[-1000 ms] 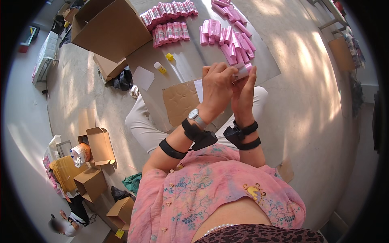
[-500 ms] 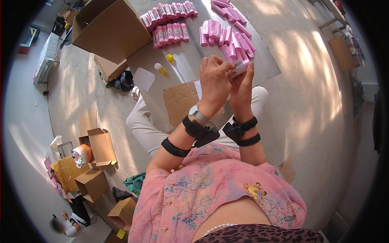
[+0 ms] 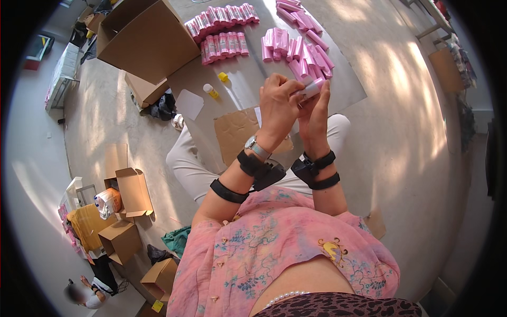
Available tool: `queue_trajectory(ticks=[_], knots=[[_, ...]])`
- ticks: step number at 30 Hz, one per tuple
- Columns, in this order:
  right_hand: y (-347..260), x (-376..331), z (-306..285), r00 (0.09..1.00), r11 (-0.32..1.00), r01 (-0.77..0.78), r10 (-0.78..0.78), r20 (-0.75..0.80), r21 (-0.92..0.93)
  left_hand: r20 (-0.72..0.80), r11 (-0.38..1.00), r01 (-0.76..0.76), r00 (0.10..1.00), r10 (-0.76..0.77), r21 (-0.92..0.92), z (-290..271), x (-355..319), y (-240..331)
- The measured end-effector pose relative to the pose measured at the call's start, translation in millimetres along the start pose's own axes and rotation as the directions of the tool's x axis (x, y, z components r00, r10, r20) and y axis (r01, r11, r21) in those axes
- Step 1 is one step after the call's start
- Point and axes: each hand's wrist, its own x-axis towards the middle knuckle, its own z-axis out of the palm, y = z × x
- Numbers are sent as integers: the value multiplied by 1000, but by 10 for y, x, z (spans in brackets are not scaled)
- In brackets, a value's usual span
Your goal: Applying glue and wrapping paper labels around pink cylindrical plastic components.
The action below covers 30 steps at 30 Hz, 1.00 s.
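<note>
Pink roll (image 3: 312, 89), on the near side of the loose pile (image 3: 318, 57), slants away rightward, clasped between left hand (image 3: 278, 103) and right hand (image 3: 314, 122).

The glossy pink roll (image 3: 312, 89) is cylindrical, with a whitish area along its side. It is held at a slant between the left fingers (image 3: 292, 84) and right fingers (image 3: 326, 91), its left end partly covered.

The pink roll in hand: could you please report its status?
Pink roll between both hands. Left hand with fingers at its left end; right hand against its right end. Pink pile just beyond.
</note>
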Motion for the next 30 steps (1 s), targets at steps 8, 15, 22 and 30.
queue_trajectory(ticks=[8, 15, 22, 30], knots=[[57, 30, -24, 998, 1000, -23, 24, -58, 21, 26, 992, 76, 997, -73, -101, -3, 24, -27], [103, 58, -106, 1000, 1000, -19, 19, -9, 8, -21, 989, 88, 996, -91, -118, -11, 31, -32], [141, 73, -109, 998, 996, 2, 3, -63, 86, -79, 993, -68, 994, 75, 97, 12, -12, 48], [110, 48, -44, 995, 991, 57, -47, -87, 123, -119, 989, -111, 985, 123, 101, 42, -2, 24]])
